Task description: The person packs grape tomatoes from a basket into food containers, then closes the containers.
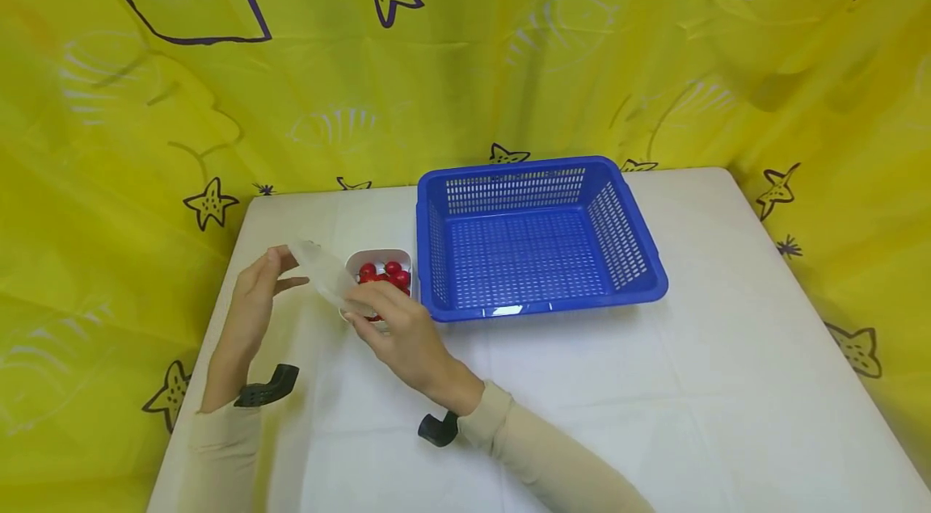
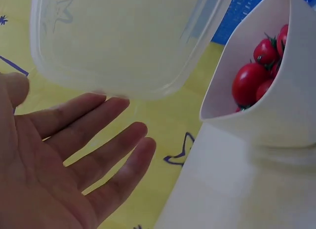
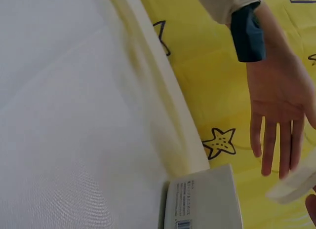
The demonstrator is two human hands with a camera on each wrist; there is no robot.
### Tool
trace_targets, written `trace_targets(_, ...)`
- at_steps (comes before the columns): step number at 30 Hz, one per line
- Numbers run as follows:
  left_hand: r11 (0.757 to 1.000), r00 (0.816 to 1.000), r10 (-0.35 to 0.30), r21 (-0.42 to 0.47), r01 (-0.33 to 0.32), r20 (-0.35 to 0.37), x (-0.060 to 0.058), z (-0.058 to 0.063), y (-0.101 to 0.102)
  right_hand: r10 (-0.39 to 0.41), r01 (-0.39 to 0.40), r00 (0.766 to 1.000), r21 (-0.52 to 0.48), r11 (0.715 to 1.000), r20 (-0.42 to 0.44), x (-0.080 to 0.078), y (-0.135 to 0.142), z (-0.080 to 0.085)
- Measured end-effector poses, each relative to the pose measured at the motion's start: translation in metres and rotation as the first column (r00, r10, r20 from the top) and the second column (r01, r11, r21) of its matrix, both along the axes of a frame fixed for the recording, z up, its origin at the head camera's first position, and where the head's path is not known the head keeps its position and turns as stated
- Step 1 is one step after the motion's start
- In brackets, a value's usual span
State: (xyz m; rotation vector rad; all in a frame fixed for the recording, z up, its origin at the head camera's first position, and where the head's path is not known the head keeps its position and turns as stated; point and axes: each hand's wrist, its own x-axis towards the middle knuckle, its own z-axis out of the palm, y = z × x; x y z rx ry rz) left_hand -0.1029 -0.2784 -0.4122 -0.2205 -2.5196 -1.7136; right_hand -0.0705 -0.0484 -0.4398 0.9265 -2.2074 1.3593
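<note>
My right hand (image 1: 407, 339) pinches a translucent plastic lid (image 1: 325, 274) by its near right edge, thumb below and fingers above. The lid is tilted beside a small white container (image 2: 291, 123), whose top is uncovered. Inside that container lie several red cherry tomatoes (image 2: 252, 83) with green stems. Left of the lid, my left hand (image 1: 250, 303) is raised with its fingers extended; in the left wrist view its fingertips are right at the lid's lower edge. A printed label with a barcode shows on the container's side (image 3: 205, 199) in the right wrist view.
A large blue plastic basket (image 1: 524, 254) with perforated walls stands at the back, just right of the container. Everything rests on a white-covered table (image 1: 655, 416). A yellow curtain (image 1: 465, 77) with starfish and fish drawings hangs around the back and sides.
</note>
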Motion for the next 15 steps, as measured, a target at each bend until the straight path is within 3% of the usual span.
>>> trace_targets(3, 0.997, 0.995, -0.071, 0.014, 0.070, 0.066, -0.004, -0.003, 0.003, -0.048, 0.066, 0.986, 0.111, 0.992, -0.161, 0.002, 0.000, -0.001)
trace_targets(7, 0.984, 0.978, -0.169, 0.075, 0.160, 0.126, -0.011, -0.008, 0.008, -0.079, 0.149, 0.944, 0.201, 0.968, -0.319, 0.002, -0.001, -0.004)
trace_targets(11, 0.962, 0.958, -0.252, 0.142, 0.232, 0.137, -0.019, -0.014, 0.014, -0.073, 0.186, 0.914, 0.253, 0.949, -0.399, 0.002, -0.003, -0.008)
trace_targets(15, 0.947, 0.947, -0.294, 0.171, 0.271, 0.131, -0.026, -0.020, 0.021, -0.058, 0.211, 0.895, 0.305, 0.929, -0.442, 0.002, -0.004, -0.012)
